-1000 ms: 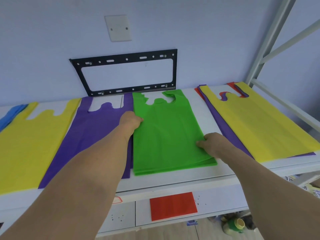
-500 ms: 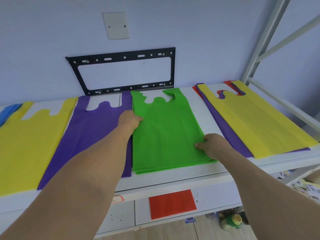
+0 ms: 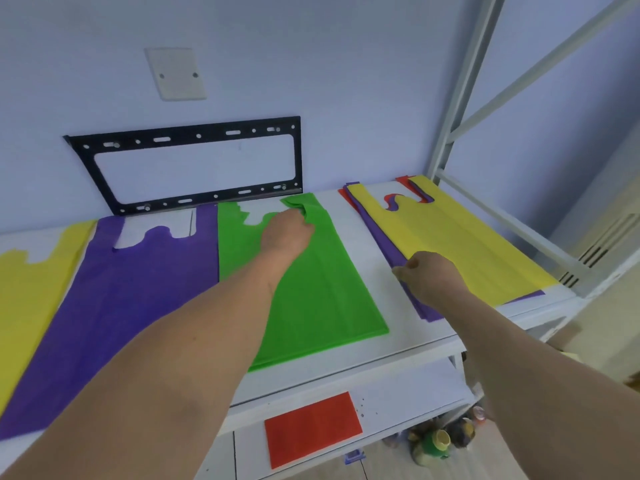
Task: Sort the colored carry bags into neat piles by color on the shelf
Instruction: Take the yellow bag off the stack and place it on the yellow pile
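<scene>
On the white shelf [image 3: 408, 327] lie purple bags [image 3: 138, 299], green bags [image 3: 318, 292] and a mixed pile topped by a yellow bag [image 3: 464, 244]. The left hand [image 3: 285, 233] grips the green bags' folded handle; the right hand [image 3: 429, 275] pinches the mixed pile's edge.

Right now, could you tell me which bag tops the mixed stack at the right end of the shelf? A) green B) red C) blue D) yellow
D: the yellow bag lies on top, with purple and red edges showing beneath it.
</scene>
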